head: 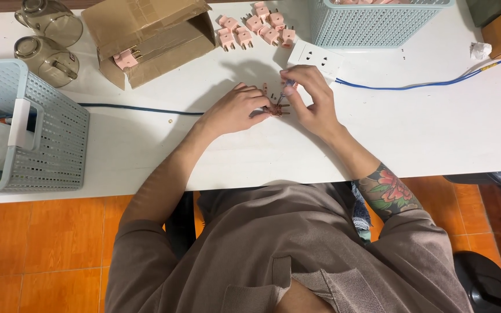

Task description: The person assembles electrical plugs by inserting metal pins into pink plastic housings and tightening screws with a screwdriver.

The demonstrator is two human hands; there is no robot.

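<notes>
My left hand [236, 109] rests on the white table [424, 133], its fingertips pinching a small dark brown plug part [278, 109] with metal prongs. My right hand [310, 98] is curled just to the right of it, holding a thin tool whose tip points down at that part; the tool is mostly hidden by my fingers. A few tiny loose pieces [265, 88] lie on the table just behind the hands. A white socket strip [315, 58] sits right behind my right hand.
Several pink plugs [254, 29] lie at the back, one more [126, 58] in an open cardboard box [149, 35]. Pale blue baskets stand at the back [372, 23] and far left [42, 133]. Two glass jugs [50, 55], a blue cable [424, 84], crumpled paper [480, 50].
</notes>
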